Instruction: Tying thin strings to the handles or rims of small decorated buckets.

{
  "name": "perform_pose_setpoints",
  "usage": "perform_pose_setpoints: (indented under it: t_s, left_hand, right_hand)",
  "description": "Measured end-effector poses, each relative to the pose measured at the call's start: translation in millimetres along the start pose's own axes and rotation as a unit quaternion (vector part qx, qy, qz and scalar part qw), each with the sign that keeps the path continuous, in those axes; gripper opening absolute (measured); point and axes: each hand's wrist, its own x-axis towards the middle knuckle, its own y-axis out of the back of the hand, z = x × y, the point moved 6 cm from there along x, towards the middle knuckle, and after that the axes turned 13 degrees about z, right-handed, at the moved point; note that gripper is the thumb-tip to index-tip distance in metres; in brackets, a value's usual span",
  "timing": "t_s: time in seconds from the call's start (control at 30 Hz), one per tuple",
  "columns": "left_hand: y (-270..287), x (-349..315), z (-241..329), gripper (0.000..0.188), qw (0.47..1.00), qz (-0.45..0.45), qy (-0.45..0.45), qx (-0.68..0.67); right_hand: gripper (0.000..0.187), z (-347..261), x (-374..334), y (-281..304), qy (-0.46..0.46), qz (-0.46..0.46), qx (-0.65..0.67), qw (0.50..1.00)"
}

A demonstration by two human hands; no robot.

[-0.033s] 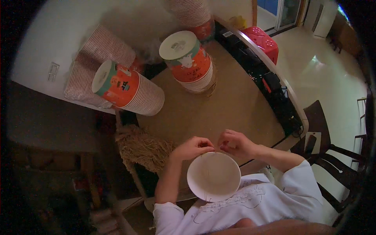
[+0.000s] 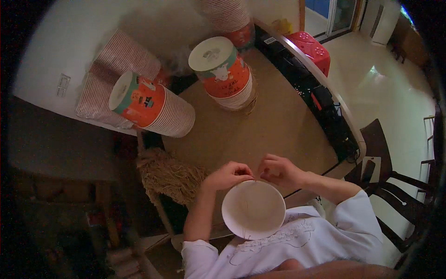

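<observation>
A round white paper tub (image 2: pixel 253 216) rests against my white shirt at the table's near edge, its mouth toward me. Thin brown strands show inside it and at its near rim. At its far rim, the thumb and fingers of my left hand (image 2: pixel 231 176) are pinched together on thin string. My right hand (image 2: pixel 281 171) is just to the right, its fingertips also closed in a pinch, apparently on the same string; the strand between them is barely visible. To the left of my left forearm lies a shaggy bundle of tan string (image 2: pixel 169 176).
On the brown tabletop (image 2: pixel 283 125) stand two tall stacks of orange-and-green tubs, one at the left (image 2: pixel 153 104) and one farther back (image 2: pixel 223 74). More wrapped stacks (image 2: pixel 127 56) lean by the wall. A red stool (image 2: pixel 310 49) and dark chair (image 2: pixel 378 158) are beyond the right edge.
My right hand has shifted very slightly to the left, toward my left hand. The tub and the stacks are unmoved.
</observation>
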Motion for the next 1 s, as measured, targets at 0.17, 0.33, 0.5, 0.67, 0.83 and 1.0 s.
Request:
perform_pose_setpoints:
  t_s: [0.17,0.33,0.5,0.67,0.83,1.0]
  left_hand:
    - [-0.4,5.0,-9.3,0.013,0.998,0.007,0.042,-0.043]
    - [-6.0,9.6,-19.1,0.011,0.998,0.009,0.042,-0.048]
    - [-7.1,11.4,-26.5,0.009,0.993,0.036,0.046,-0.099]
    - [-9.5,8.0,-28.3,0.008,0.991,0.065,0.046,-0.111]
    - [-8.2,7.0,-22.0,0.008,0.991,0.093,0.034,-0.085]
    - [-4.9,4.3,-13.1,0.009,0.991,0.119,0.028,-0.051]
  right_hand:
    - [0.009,0.5,-0.5,-7.8,0.07,-0.039,0.004,0.997]
    - [0.008,-7.0,6.0,-6.9,0.082,-0.076,-0.029,0.993]
    - [0.008,1.1,10.2,-10.0,0.071,-0.094,-0.047,0.992]
    - [0.009,0.7,12.7,-11.7,0.115,-0.108,-0.036,0.987]
    - [0.009,-5.3,12.4,-9.5,0.113,-0.108,-0.017,0.988]
    - [0.008,-9.4,12.9,-9.4,0.096,-0.126,-0.017,0.987]
